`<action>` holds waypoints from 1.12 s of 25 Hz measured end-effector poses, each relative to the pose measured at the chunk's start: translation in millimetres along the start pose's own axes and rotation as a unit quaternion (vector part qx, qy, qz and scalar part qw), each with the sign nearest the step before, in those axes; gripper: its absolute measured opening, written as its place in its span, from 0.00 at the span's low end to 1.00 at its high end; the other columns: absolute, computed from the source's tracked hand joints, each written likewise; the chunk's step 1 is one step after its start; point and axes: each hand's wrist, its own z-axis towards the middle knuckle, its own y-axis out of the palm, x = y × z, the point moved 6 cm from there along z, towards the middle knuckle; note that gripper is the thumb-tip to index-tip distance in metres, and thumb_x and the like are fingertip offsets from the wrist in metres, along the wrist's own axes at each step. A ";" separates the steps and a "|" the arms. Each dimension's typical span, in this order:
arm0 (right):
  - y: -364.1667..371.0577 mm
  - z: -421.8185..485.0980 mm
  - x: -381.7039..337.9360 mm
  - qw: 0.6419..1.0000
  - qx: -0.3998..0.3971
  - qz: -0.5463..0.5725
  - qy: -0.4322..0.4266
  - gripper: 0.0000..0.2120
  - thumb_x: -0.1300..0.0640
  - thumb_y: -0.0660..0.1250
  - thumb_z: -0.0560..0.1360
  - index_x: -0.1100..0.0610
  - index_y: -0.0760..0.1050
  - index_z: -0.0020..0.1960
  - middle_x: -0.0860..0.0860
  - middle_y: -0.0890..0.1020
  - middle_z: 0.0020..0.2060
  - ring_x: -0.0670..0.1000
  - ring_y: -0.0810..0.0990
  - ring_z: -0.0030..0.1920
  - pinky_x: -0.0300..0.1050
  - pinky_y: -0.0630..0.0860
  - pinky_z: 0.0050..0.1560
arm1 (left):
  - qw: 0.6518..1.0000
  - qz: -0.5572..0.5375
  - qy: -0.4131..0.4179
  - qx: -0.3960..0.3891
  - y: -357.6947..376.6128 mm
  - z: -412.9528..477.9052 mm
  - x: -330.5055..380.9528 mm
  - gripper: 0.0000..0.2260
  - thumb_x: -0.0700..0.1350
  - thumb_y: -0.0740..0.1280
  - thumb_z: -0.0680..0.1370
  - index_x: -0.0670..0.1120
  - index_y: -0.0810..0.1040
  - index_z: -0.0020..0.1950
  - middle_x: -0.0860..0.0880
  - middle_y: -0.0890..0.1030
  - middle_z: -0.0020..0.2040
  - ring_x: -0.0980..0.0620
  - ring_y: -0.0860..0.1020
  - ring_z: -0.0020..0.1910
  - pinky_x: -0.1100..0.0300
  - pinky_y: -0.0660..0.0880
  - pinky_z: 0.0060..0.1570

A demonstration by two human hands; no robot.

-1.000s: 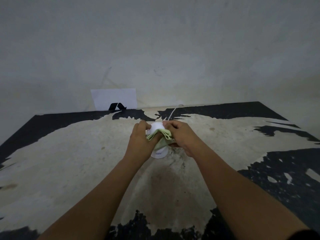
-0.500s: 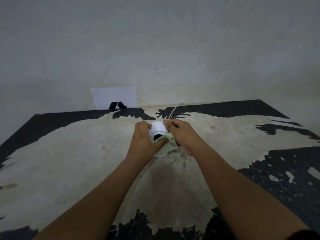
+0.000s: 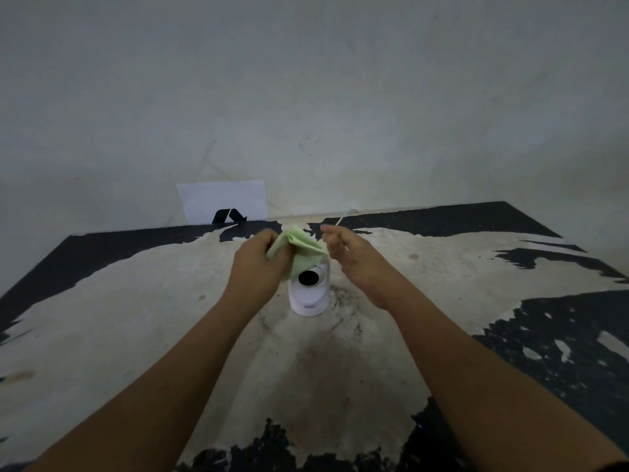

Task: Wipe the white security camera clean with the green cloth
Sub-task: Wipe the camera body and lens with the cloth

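Observation:
The white security camera (image 3: 309,296) stands upright at the middle of the worn table (image 3: 136,301), its black lens facing me. The green cloth (image 3: 301,250) is lifted above it, and its lower edge drapes over the camera's top left. My left hand (image 3: 257,267) grips the cloth's left side. My right hand (image 3: 354,262) is to the right of the camera, fingers curled, with the thumb pinching the cloth's right corner. Neither hand touches the camera body.
A thin white cable (image 3: 343,218) runs from behind the camera to the wall. A white card with a black logo (image 3: 223,202) leans against the wall at the back left. The tabletop is black with large pale worn patches.
Both hands have lifted off the camera and moved up and apart, raising the cloth. The camera's lens and base, covered before, now show in full.

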 end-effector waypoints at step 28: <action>39.7 2.4 66.2 0.975 0.060 0.134 0.165 0.43 0.28 0.42 0.69 0.55 0.66 0.71 0.55 0.75 0.66 0.55 0.73 0.65 0.55 0.66 0.70 | 0.977 -0.090 -0.153 -0.121 40.4 9.6 -54.6 0.28 0.59 0.63 0.74 0.53 0.60 0.70 0.47 0.66 0.72 0.46 0.69 0.67 0.54 0.68 0.58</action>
